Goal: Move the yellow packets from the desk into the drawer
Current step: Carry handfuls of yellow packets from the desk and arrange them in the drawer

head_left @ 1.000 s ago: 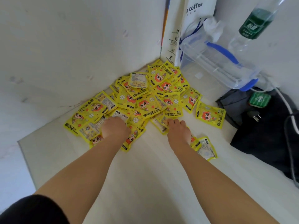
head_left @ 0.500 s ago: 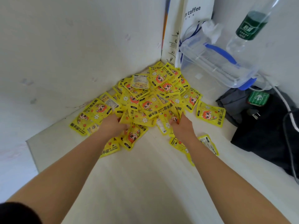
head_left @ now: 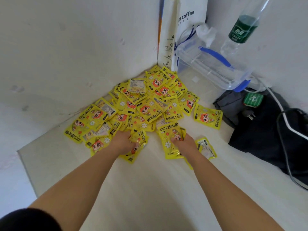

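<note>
The packets [head_left: 146, 105] lie in an overlapping pile on the desk [head_left: 150, 189], filling the corner where the two walls meet. Both forearms reach in from the near edge. The left hand [head_left: 123, 142] is at the front edge of the pile, left of centre. Its fingers are curled into several packets, which are crumpled and bunched in its grip. The right hand [head_left: 185, 144] is at the front edge, right of centre. Its fingers are curled onto a front packet [head_left: 170, 139] and grip it, with more yellow foil showing beneath the wrist. A flat packet [head_left: 206, 147] lies just beside the right hand on its outer side, printed back up. A single packet [head_left: 208, 116] lies apart from the pile, to the right. Behind the pile, a paper bag [head_left: 183, 19] stands upright in the corner. A clear box [head_left: 213, 67] with a blue handle stands beside the bag along the right wall. A bottle [head_left: 241, 29] with a green label shows above the box. A dark cloth [head_left: 266, 130] lies at the right of the desk and carries a green tag [head_left: 253, 99], a plug [head_left: 249, 114] and a white cable [head_left: 283, 110].
</note>
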